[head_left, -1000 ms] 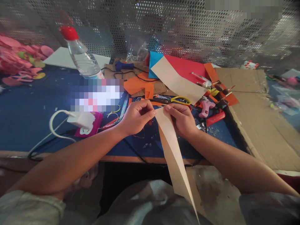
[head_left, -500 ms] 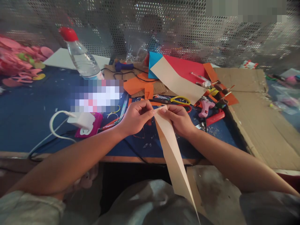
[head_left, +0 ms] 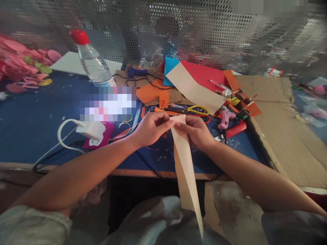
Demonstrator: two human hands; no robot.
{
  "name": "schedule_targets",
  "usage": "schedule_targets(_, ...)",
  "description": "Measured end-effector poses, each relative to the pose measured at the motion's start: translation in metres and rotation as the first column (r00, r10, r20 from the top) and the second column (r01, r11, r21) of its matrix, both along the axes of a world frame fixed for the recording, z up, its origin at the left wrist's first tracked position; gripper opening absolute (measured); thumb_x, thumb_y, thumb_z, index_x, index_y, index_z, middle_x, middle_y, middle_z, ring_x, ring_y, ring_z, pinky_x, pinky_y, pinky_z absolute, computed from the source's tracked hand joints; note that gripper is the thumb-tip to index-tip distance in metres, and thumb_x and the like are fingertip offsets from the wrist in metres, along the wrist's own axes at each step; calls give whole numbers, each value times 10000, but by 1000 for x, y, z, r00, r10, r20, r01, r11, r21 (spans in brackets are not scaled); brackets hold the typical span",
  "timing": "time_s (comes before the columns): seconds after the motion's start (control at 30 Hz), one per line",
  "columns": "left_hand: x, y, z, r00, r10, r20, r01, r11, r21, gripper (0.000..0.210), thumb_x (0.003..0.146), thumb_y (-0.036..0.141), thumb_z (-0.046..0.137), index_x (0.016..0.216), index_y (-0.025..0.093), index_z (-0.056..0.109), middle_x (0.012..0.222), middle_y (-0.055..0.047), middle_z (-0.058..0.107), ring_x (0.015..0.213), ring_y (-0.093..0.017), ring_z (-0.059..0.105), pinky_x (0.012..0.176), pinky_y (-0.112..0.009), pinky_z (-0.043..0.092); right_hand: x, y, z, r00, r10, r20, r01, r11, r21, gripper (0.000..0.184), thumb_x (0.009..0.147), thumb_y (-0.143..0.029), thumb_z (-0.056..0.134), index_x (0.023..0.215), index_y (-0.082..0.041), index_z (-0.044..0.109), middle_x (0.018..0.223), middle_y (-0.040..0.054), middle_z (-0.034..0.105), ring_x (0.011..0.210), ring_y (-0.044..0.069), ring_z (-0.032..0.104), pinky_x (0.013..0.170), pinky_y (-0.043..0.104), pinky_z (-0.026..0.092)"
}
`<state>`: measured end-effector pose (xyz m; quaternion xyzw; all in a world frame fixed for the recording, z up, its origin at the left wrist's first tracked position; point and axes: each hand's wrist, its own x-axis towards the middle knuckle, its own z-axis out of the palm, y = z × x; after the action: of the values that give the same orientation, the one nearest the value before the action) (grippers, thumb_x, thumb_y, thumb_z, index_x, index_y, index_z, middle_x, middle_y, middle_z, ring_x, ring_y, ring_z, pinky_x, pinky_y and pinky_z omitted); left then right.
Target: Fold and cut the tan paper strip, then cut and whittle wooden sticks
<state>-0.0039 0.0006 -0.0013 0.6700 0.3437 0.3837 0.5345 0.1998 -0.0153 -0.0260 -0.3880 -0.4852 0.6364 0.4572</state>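
Observation:
Both hands meet at the top of a long cream sheet of paper (head_left: 184,160) that is folded lengthwise and hangs past the table edge toward my lap. My left hand (head_left: 153,128) pinches the sheet's upper left edge between thumb and fingers. Close beside it, my right hand (head_left: 198,131) grips the same end, its thumb pressed on the front face. Just behind the hands lie scissors (head_left: 198,110) with a yellow handle. Another cream sheet (head_left: 195,86) rests on red paper (head_left: 204,73) farther back.
A tilted water bottle (head_left: 94,64) stands at the back left, near a white charger (head_left: 92,129) on a pink power strip (head_left: 103,137). A pink glue gun (head_left: 226,118) lies to the right, beside flattened cardboard (head_left: 286,136). Pink cut-outs (head_left: 22,61) are heaped far left.
The paper's lower tip has swung left, and its top end now stands up more between my hands. My right thumb has shifted left, closer to my left thumb.

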Motion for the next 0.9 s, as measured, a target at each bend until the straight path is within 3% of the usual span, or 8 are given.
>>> schedule_targets(0.23,0,1,1,994,-101,-45,100,995,-23,334,927,313,726,655,188,577,559,9,634,505,-103,629,500,-201,459,-5,-1,3,997,-9,-78,6,999,-41,394,745,-479,976,932,-192,782,844,29,797,686,162,710,638,289,559)
schedule_targets(0.4,0,3,2,998,-65,-1,65,997,-33,323,926,299,723,659,188,581,576,17,628,505,-93,626,521,-202,492,-8,0,9,991,-52,-127,46,998,-50,661,712,-446,1002,1188,-309,565,708,-75,714,577,175,688,559,292,548)
schedule_targets(0.6,1,2,-4,999,-10,36,10,1000,-16,224,980,287,659,791,199,579,665,21,613,545,-99,616,547,-228,532,-7,1,12,989,-58,-136,56,998,-21,523,736,-436,974,941,-290,515,717,-79,650,550,130,620,515,260,492)
schedule_targets(0.67,1,2,-7,992,76,96,-82,994,68,87,944,219,670,950,215,584,874,-2,674,639,-101,656,617,-245,574,-7,2,13,989,-63,-136,59,998,-31,475,731,-419,969,879,-268,544,756,-67,641,572,113,605,532,259,500)
schedule_targets(0.73,0,2,-9,986,131,106,-152,964,219,280,886,149,703,1130,232,593,1178,-61,695,839,-127,719,751,-275,614,-5,3,14,988,-68,-142,58,996,-72,448,710,-393,973,856,-253,572,791,-62,651,577,105,602,536,259,503)
schedule_targets(0.8,-1,3,-9,991,129,48,-137,911,389,378,877,140,732,1229,226,623,1369,-120,665,1059,-183,726,860,-310,618,-3,4,14,988,-68,-140,50,991,-126,437,700,-390,970,860,-249,588,780,-62,662,554,107,602,507,251,477)
schedule_targets(0.9,-3,5,-7,995,84,-48,-45,838,543,159,958,221,738,1113,200,711,1266,-125,743,1109,-212,719,907,-343,598,-1,6,13,990,-32,-134,9,986,-169,436,696,-416,965,868,-246,602,713,-63,666,504,106,574,464,231,418)
